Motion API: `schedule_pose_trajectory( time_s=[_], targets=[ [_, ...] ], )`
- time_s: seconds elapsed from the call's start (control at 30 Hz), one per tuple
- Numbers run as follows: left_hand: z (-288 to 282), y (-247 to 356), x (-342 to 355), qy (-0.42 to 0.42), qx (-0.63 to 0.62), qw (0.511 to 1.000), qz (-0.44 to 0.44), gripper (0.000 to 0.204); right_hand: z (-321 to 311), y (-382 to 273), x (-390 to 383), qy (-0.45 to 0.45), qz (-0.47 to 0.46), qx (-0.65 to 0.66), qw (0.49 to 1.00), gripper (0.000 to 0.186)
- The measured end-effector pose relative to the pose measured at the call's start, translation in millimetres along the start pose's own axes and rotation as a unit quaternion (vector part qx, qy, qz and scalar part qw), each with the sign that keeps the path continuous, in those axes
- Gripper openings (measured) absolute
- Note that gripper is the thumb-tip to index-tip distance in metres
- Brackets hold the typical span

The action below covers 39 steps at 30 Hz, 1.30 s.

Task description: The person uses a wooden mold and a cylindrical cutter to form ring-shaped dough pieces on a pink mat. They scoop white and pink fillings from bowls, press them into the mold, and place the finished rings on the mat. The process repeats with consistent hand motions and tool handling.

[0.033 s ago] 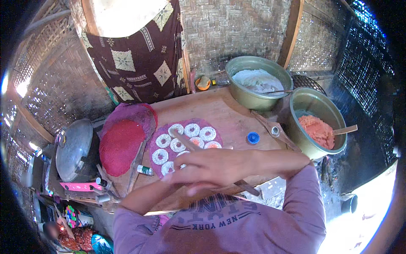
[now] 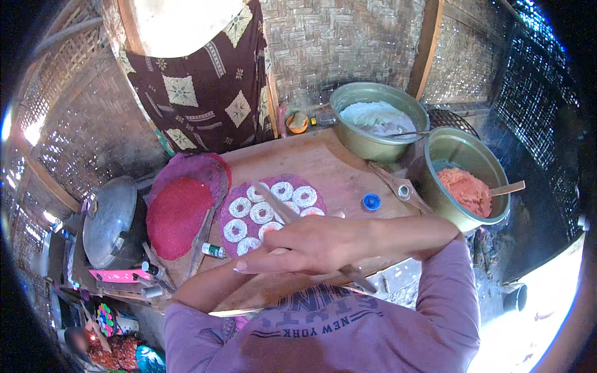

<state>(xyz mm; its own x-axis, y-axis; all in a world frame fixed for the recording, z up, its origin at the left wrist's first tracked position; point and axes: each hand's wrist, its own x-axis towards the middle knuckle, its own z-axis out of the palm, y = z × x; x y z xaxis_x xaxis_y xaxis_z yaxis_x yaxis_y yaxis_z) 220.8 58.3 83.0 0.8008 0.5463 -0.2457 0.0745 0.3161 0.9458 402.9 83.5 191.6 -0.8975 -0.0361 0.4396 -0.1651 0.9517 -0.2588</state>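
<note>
My right hand (image 2: 326, 245) reaches in from the right and crosses over my left hand (image 2: 252, 256), which is mostly hidden beneath it. The fingers of the right hand are closed round a flat wooden stick (image 2: 277, 203). One end of the stick points away over the rings; its other end sticks out toward my shirt. Just beyond my hands lie several white, powdery rings (image 2: 235, 230), a few with orange patches, on a round purple sheet (image 2: 297, 181). The left hand's fingers cannot be seen.
On the wooden table (image 2: 280, 152) are a stack of round red and purple sheets (image 2: 180, 217), a small bottle (image 2: 213, 250) and a blue cap (image 2: 371, 201). Green basins hold white powder (image 2: 376, 116) and an orange mass (image 2: 464, 191). A lidded pot (image 2: 111, 221) stands left; a person (image 2: 112, 348) is lower left.
My crossed hands have shifted slightly, uncovering more of the nearer rings. The near end of the stick has moved a little left and toward me.
</note>
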Motion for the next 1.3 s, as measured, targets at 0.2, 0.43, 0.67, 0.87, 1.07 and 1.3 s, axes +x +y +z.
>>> schedule_pose_trajectory(
  time_s=[0.2,0.43,0.67,0.87,1.07,1.3],
  targets=[
    [6,42,0,0.116,0.489,0.851,0.151,0.03,-34,-11,-12,0.204,0.229,0.046,0.951,0.032],
    [-38,35,-17,0.383,0.469,0.788,-0.115,0.043,-131,-9,-155,0.684,0.301,0.119,0.654,0.015],
    [40,52,131,0.248,-0.031,0.819,0.516,0.037,-85,27,-212,0.899,0.062,0.092,0.423,0.019],
    [31,117,167,0.391,-0.066,0.697,0.598,0.037,-54,30,-262,0.605,0.491,0.0,0.626,0.037],
    [33,129,194,0.46,0.289,0.723,0.426,0.043,-152,-8,-449,-0.257,0.781,-0.456,0.339,0.033],
    [46,136,263,0.34,0.513,0.645,0.453,0.025,-187,-52,-441,-0.333,0.75,-0.34,0.459,0.022]
  ],
)
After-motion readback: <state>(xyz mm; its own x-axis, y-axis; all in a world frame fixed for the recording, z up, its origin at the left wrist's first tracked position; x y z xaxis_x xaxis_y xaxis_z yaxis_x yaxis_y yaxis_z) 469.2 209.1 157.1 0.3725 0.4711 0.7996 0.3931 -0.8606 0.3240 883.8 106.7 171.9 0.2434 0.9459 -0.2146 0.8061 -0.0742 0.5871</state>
